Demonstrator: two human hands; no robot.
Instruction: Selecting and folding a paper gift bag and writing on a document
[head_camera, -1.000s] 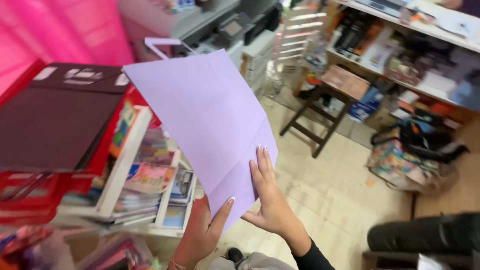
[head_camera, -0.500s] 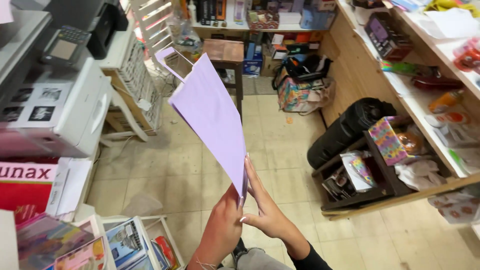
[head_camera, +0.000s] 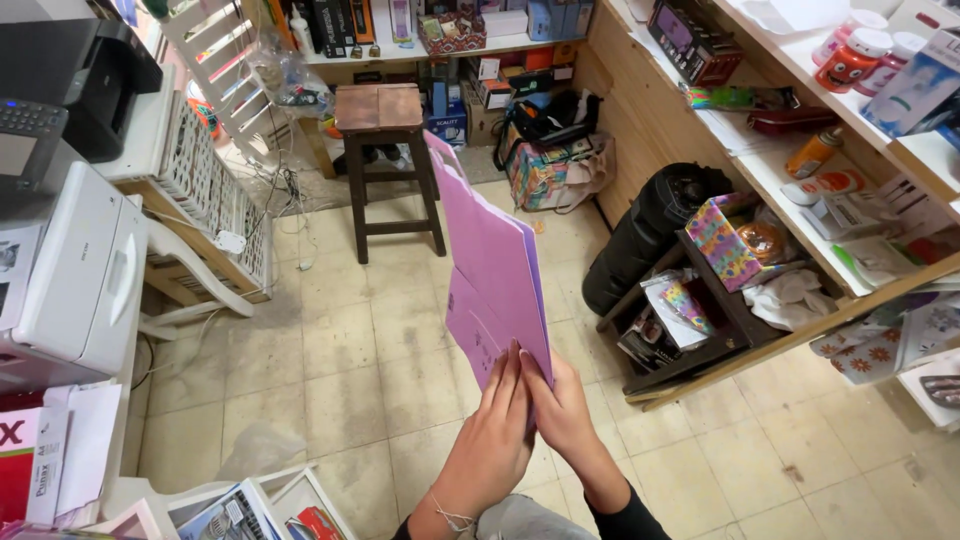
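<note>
- The purple paper (head_camera: 492, 265) is up in the air over the tiled floor (head_camera: 350, 370), standing nearly on edge and tilted away from the person, its top corner reaching toward the wooden stool (head_camera: 385, 150).
- It looks like more than one sheet, or one sheet folded: a shorter layer shows at the lower left and a longer one behind it. I cannot tell which.
- The left hand (head_camera: 490, 440) presses flat against the near face at the bottom corner, fingers (head_camera: 508, 385) straight and closed onto the paper.
- The right hand (head_camera: 565, 415) meets it from the other side, fingers pinching the same lower corner, so both hands grip the paper at one point.
- Nothing carries the paper; it hangs clear of the white printer (head_camera: 75, 270) at the left and the wooden shelves (head_camera: 800, 200) at the right.
- To do this well, I would judge that the edges need lining up first, before any pressing, since the layers look offset.
- Held by one corner, the tall free end is likely to flop or bow; spreading the hands along the bottom edge would steady it.
- A light pinch should do; squeezing hard would probably crease the corner.
- The crowded shelf ends nearby could catch the upper corner if the paper swings right.
</note>
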